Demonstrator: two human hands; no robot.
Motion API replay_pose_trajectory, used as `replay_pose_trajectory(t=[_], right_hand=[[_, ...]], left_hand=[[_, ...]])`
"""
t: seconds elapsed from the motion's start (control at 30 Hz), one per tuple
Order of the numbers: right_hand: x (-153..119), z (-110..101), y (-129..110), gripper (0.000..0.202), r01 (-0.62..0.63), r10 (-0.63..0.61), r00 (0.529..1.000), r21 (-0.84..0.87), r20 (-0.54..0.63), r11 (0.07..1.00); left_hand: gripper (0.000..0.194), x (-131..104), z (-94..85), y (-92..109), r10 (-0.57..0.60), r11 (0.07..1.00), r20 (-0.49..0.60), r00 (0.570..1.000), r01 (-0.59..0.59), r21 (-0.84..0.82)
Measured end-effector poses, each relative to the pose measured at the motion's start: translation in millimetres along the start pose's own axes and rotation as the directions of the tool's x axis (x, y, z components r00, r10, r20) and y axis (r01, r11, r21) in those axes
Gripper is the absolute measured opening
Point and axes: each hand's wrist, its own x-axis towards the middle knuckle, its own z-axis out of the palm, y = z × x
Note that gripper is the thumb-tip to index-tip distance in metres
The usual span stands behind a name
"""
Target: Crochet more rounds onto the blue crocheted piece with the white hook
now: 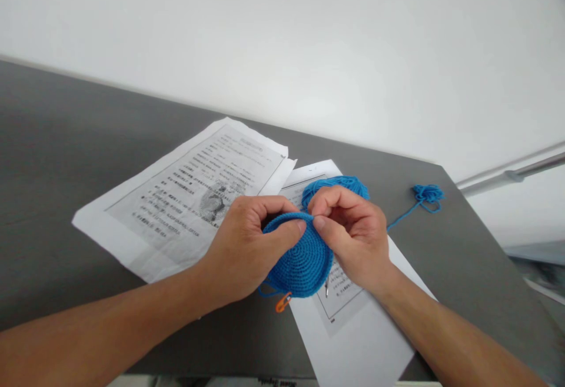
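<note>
A round blue crocheted piece [300, 263] is held up in front of me, its stitches running in rings. My left hand [251, 231] is closed on its left and upper rim, thumb on the near face. At the top right of the rim, my right hand [351, 237] pinches the edge between thumb and forefinger. An orange stitch marker [283, 302] hangs from the lower edge. A thin metal tip [326, 288] shows below my right hand; the rest of that tool is hidden. Just behind my right hand lies a skein of blue yarn [348, 184].
Printed sheets lie on the dark grey table [88, 116]: one sheet [128, 216] to the left, another sheet [357, 346] under my hands. A small yarn bundle [428, 194] trails a strand at the right. A white wall [265, 33] rises behind the table; a metal rail [534, 169] stands at right.
</note>
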Motion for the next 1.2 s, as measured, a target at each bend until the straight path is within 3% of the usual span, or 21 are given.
replay_pose_trajectory(t=[0.3,1.2], right_hand=[[-0.3,1.3,0.3,0.008,0.01,-0.009,0.999,0.03,-0.033,1.0],[-1.7,-0.1,0.7,0.009,0.014,-0.014,1.0,0.018,0.024,1.0]], left_hand=[[0.019,0.4,0.3,1.4,-0.011,1.0,0.001,1.0,0.011,0.009],[0.018,0.5,0.9,-1.3,-0.049,0.999,0.054,0.997,0.05,-0.021]])
